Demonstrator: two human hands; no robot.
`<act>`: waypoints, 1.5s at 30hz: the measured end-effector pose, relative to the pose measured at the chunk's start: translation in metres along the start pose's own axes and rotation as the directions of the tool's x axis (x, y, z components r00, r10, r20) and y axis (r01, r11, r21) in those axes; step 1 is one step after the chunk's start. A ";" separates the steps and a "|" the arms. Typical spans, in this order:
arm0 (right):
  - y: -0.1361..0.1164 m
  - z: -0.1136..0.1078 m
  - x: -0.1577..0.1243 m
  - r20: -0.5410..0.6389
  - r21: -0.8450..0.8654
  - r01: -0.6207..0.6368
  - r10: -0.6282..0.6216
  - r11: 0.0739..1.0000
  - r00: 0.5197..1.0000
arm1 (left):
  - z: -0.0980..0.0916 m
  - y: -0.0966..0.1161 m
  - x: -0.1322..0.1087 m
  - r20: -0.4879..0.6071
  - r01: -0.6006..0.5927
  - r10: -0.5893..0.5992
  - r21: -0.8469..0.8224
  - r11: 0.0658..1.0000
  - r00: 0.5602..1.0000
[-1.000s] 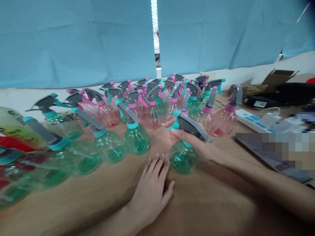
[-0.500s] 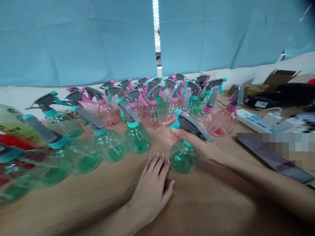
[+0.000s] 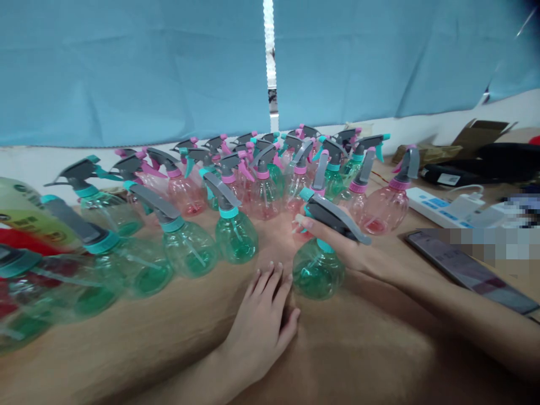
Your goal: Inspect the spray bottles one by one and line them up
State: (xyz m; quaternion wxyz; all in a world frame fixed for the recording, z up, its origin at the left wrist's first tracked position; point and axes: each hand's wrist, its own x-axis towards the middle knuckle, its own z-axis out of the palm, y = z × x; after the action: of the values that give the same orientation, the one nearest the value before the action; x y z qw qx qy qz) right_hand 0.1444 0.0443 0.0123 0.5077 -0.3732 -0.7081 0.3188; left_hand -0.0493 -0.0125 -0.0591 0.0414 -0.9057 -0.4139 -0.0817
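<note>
My right hand (image 3: 337,233) is wrapped round the neck and trigger of a green spray bottle (image 3: 318,273) with a grey and teal head. The bottle stands on the wooden table (image 3: 363,354), and its nozzle points away to the left. My left hand (image 3: 261,315) lies palm down on the table just left of that bottle, fingers stretched and holding nothing. Closest beyond it is another green spray bottle (image 3: 236,236), upright. A further green spray bottle (image 3: 189,247) stands to its left.
Pink and green spray bottles crowd the back of the table, with a pink one (image 3: 386,208) at the right end. A power strip (image 3: 434,205) and a phone (image 3: 464,270) lie at right. A large labelled bottle (image 3: 34,216) is at far left. Behind hangs a blue curtain (image 3: 147,73).
My right fingers have curled in, drawing the trigger towards the bottle's neck. The bottle has shifted very slightly right. My left hand has stayed put.
</note>
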 end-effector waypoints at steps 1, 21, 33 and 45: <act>0.000 0.000 -0.001 -0.012 -0.017 -0.005 0.005 1.000 1.000 | 0.000 0.000 0.000 -0.006 0.002 -0.002 -0.005 1.000 1.000; 0.010 0.003 -0.001 -0.026 0.054 0.052 -0.050 0.997 0.998 | -0.001 0.000 -0.001 0.004 0.019 -0.019 -0.044 0.999 1.000; 0.012 0.004 -0.001 -0.040 0.025 0.051 -0.050 0.998 0.998 | 0.000 -0.001 -0.002 -0.016 0.012 -0.013 -0.039 0.999 1.000; 0.014 0.004 -0.002 -0.034 0.049 0.010 -0.009 0.999 0.999 | -0.001 -0.001 -0.001 0.000 0.020 -0.020 -0.030 0.999 1.000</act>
State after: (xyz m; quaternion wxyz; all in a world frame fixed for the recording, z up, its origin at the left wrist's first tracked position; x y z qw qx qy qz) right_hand 0.1440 0.0499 -0.0009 0.5303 -0.3626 -0.6930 0.3273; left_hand -0.0508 -0.0129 -0.0585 0.0272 -0.9021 -0.4215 -0.0885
